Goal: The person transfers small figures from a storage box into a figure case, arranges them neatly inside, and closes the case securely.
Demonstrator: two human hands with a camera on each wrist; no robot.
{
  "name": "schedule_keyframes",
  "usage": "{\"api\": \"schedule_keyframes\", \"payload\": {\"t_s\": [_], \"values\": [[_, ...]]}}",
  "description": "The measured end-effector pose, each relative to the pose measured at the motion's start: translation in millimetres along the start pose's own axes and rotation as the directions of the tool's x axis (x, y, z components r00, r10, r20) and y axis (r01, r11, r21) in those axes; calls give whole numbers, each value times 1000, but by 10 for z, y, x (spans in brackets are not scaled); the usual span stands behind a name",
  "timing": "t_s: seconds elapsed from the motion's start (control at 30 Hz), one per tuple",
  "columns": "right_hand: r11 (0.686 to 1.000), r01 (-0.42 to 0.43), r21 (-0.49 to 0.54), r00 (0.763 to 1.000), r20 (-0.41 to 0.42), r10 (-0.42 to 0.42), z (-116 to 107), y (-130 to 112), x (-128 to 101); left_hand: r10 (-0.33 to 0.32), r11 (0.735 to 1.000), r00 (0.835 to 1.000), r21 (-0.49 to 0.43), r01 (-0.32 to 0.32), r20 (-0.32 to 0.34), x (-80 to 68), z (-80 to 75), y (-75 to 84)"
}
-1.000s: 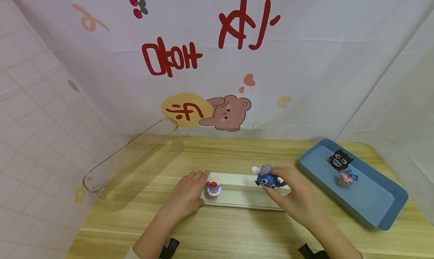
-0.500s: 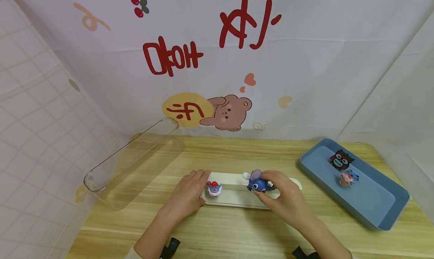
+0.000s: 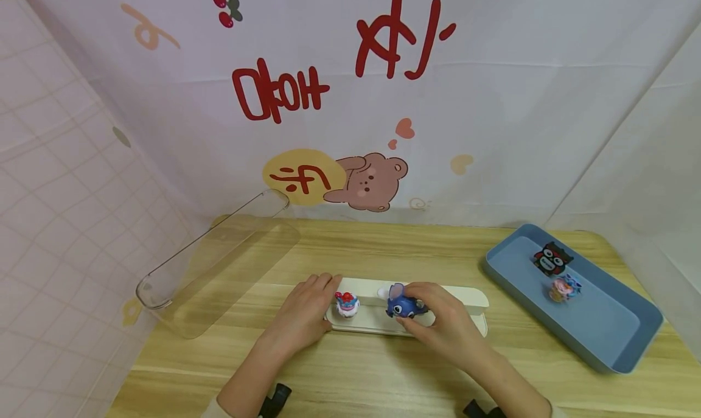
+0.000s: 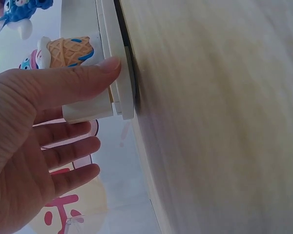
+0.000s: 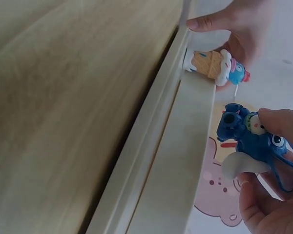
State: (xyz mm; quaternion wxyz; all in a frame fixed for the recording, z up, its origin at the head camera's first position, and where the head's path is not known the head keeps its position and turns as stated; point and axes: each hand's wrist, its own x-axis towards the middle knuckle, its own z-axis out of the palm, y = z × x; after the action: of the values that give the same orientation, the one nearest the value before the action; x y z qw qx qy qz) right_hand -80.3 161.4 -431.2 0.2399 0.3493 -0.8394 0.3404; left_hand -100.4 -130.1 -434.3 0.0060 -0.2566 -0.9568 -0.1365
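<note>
A long cream stepped display base [image 3: 465, 297] lies on the table in front of me. My left hand [image 3: 303, 305] grips its left end; in the left wrist view the thumb presses the front edge and the other fingers extend behind. Beside that hand, a small ice-cream-cone figurine [image 3: 347, 306] with a red and blue top stands upright on the base's lower step. My right hand [image 3: 446, 320] pinches a blue big-eared toy figurine [image 3: 404, 305] between thumb and fingers. In the right wrist view, this blue figurine [image 5: 256, 136] hangs apart from the base, a white part under it.
A blue tray [image 3: 597, 327] at the right holds a dark owl figure [image 3: 552, 258] and a pink and blue cone figurine [image 3: 564, 288]. To the left lies a clear plastic cover [image 3: 205, 232]. A printed curtain [image 3: 493, 120] closes off the back.
My right hand has carried the blue figurine leftward and a little nearer to me, along the base toward the cone figurine. The left hand has kept its grip on the base's end.
</note>
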Motion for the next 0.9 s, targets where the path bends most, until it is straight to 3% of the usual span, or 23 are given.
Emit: {"api": "schedule_keyframes", "payload": {"t_s": [0.33, 0.7, 0.9], "values": [[998, 46, 41, 998, 48, -48, 145, 26, 26, 15, 1000, 1000, 16, -15, 3, 4, -1, -11], [1000, 11, 3, 994, 106, -11, 218, 83, 20, 33, 999, 999, 36, -33, 1, 7, -2, -15], [999, 39, -30, 991, 126, -35, 233, 98, 39, 36, 999, 999, 35, -36, 3, 5, -3, -17]]}}
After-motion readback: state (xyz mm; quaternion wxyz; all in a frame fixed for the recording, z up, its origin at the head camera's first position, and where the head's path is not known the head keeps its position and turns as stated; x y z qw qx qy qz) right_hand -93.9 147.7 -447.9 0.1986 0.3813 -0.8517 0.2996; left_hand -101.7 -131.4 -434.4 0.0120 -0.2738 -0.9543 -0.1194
